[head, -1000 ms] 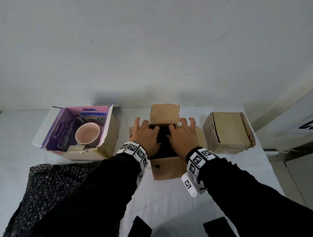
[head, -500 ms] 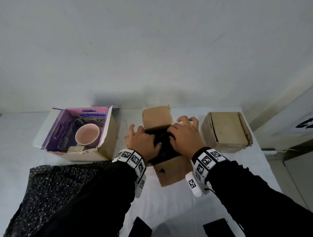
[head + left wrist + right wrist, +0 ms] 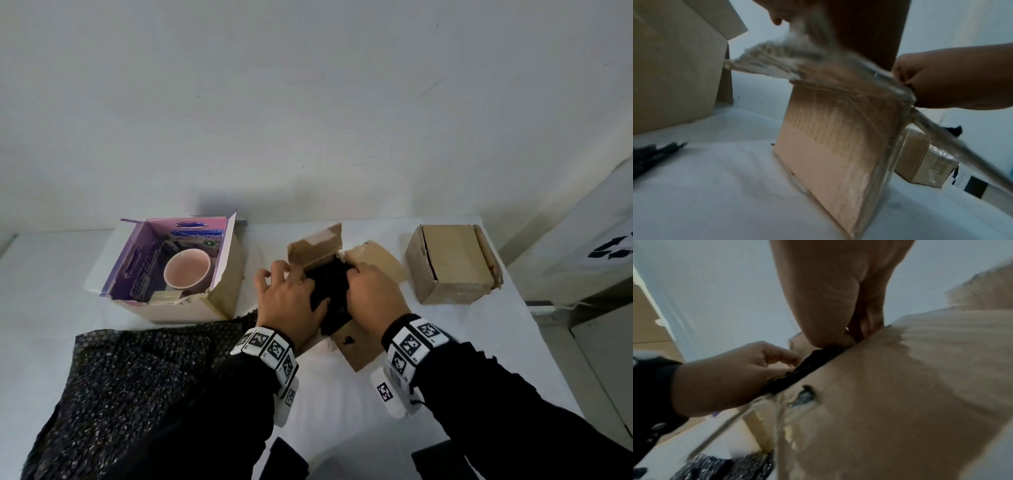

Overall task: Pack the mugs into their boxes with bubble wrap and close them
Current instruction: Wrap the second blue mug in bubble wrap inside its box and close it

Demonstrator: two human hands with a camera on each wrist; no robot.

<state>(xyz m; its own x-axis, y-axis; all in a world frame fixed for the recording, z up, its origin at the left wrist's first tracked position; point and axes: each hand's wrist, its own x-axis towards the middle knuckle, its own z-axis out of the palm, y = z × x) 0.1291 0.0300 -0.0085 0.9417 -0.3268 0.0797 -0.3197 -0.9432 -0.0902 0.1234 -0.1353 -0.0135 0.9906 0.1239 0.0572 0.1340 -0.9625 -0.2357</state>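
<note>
The middle cardboard box (image 3: 359, 346) stands skewed on the white table, with its far flap (image 3: 317, 246) up and its right flap (image 3: 376, 260) splayed outward. A bundle of black bubble wrap (image 3: 330, 284) fills its opening; any mug inside is hidden. My left hand (image 3: 291, 294) grips the box's left side, fingers curled over the edge and thumb on the wrap. My right hand (image 3: 370, 291) has its fingers curled into the wrap at the right rim, as the right wrist view (image 3: 838, 305) shows. A pink mug (image 3: 186, 272) sits unwrapped in the open purple-lined box (image 3: 222, 294) at the left.
A closed cardboard box (image 3: 448, 263) stands at the right, near the table's right edge. A loose sheet of black bubble wrap (image 3: 137, 377) lies at the front left, reaching up to the purple-lined box. The wall rises just behind the boxes.
The middle box has turned under my hands, its near side swinging right and its far flap left. The right flap now lies splayed out. Both hands stayed on the wrap.
</note>
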